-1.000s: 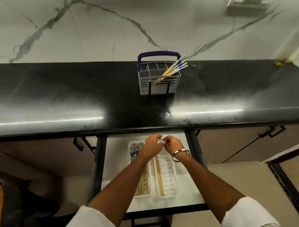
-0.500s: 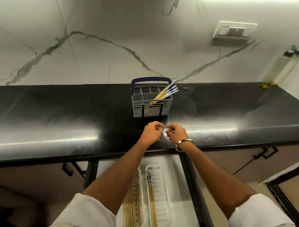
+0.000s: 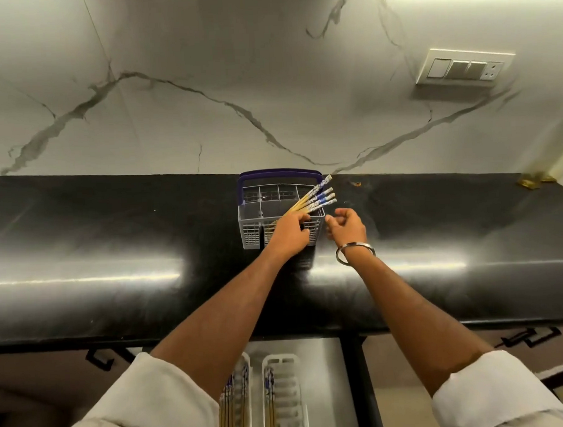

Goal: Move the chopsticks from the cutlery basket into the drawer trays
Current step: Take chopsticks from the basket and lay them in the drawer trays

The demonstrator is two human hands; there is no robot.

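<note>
4 chopsticks (image 3: 318,197) with yellow shafts and blue-patterned tops lean to the right out of the cutlery basket (image 3: 252,234), which stands on the black counter (image 3: 114,246) against the marble wall (image 3: 203,87). The left hand (image 3: 289,234) reaches over the basket's front, its fingers at the yellow shafts; whether they actually pinch the shafts cannot be told. The right hand (image 3: 347,228) hovers just beside the basket's right edge, fingers loosely curled and holding nothing, a metal bangle (image 3: 354,252) on its wrist. Both arms stretch forward over the counter. Below, in the open drawer (image 3: 326,372), 2 white trays (image 3: 297,390) hold more chopsticks lying lengthwise.
</note>
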